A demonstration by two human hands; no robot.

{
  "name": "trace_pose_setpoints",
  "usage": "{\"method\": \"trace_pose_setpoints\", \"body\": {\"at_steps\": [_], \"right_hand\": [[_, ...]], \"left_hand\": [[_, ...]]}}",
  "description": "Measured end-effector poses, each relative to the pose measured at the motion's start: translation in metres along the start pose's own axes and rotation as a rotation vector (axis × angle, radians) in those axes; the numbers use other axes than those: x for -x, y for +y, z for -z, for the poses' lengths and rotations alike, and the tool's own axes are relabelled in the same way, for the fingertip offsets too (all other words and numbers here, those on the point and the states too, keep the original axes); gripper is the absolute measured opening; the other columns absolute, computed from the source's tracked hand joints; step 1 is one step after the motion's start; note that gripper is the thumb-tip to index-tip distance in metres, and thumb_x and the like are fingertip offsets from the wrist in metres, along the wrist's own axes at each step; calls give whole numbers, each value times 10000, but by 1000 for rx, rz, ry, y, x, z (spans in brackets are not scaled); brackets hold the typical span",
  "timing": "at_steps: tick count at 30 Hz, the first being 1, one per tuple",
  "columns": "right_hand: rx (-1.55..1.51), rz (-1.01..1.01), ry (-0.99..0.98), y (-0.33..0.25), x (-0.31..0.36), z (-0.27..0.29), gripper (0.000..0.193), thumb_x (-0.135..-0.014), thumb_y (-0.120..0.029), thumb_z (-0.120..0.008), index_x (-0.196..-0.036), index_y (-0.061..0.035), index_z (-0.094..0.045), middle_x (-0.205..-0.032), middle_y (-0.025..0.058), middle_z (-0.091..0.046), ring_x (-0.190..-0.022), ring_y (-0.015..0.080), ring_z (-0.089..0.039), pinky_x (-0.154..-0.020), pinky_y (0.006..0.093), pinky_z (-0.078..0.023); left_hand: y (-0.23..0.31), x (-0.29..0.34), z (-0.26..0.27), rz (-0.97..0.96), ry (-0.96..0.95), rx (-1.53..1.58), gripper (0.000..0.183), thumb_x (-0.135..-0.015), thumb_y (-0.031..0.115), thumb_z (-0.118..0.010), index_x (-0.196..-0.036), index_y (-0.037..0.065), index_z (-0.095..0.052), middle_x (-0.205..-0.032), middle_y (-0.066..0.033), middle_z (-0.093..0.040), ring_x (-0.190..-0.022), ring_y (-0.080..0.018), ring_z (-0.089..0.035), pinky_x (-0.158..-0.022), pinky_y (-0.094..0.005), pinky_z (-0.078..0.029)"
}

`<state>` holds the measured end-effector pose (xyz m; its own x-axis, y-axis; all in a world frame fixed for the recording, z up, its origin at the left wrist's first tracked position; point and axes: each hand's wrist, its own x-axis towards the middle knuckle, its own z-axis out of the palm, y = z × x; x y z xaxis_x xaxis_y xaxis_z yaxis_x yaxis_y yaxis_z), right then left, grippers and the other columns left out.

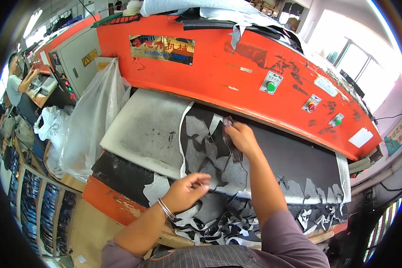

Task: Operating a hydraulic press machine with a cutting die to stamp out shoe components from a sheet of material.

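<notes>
My right hand (242,137) is closed at the far edge of the cut sheets, on a small dark object (228,121) too blurred to name. Below it a dark brownish strip (236,154) stretches toward me. My left hand (186,191), a silver bangle at its wrist, hovers over the near edge of the work bed with fingers partly stretched and nothing in them. Beneath and between both hands lie dark grey sheet pieces (196,154) with jagged cut-outs. A smooth dark sheet (286,154) covers the bed to the right of my right arm.
The orange press beam (201,71) spans the far side, carrying a green button (271,86) and a red button (311,107). Scraps (236,219) heap along the near edge. A clear plastic bag (91,129) hangs left. Another person (18,85) works far left.
</notes>
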<state>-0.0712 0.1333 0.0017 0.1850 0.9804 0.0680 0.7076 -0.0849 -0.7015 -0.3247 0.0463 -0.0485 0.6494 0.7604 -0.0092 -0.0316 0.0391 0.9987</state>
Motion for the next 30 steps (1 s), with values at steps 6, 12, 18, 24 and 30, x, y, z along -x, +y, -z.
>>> {"method": "trace_pose_setpoints", "body": {"at_steps": [6,12,18,24,30], "right_hand": [[-1136,-240,-165,28,167,-2,286,-887,-266,-566,-904,19,-593,-862,207,-664,-784,286,-648,-730,363,-509],[-1672,-287,-401,51,233,-20,652,-863,-445,-627,-1301,1,-440,-1062,128,-620,-893,243,-634,-798,373,-509],[-773,11,-426,48,179,69,427,-881,-334,-631,-1147,-6,-572,-944,115,-628,-879,209,-596,-806,351,-465],[392,474,-270,96,90,80,322,-802,-131,-667,-1092,-16,-589,-1117,133,-581,-1166,293,-481,-1096,481,-261],[413,546,-337,139,52,60,274,-783,-30,-648,-1055,-19,-610,-1154,98,-591,-1238,285,-454,-1126,512,-243]], "left_hand": [[-15,-28,-34,133,-65,263,923,-901,466,-589,-1485,58,-1,-1462,-245,-248,-1302,-269,-361,-1026,-355,-365],[-2,-34,-69,-293,-341,-214,349,-886,225,-649,-1188,57,-600,-1137,-129,-616,-1070,-236,-586,-917,-345,-456],[-38,-123,-4,-400,576,-805,424,-800,296,-703,-1108,18,-613,-1163,-158,-583,-1095,-315,-511,-947,-414,-416],[-51,-164,30,-70,439,-1190,475,-772,304,-722,-1127,15,-595,-1219,-154,-532,-1172,-332,-422,-967,-429,-392],[-73,-130,75,-319,465,-1048,307,-752,219,-726,-973,19,-654,-1007,-149,-612,-999,-334,-524,-883,-419,-432]]}}
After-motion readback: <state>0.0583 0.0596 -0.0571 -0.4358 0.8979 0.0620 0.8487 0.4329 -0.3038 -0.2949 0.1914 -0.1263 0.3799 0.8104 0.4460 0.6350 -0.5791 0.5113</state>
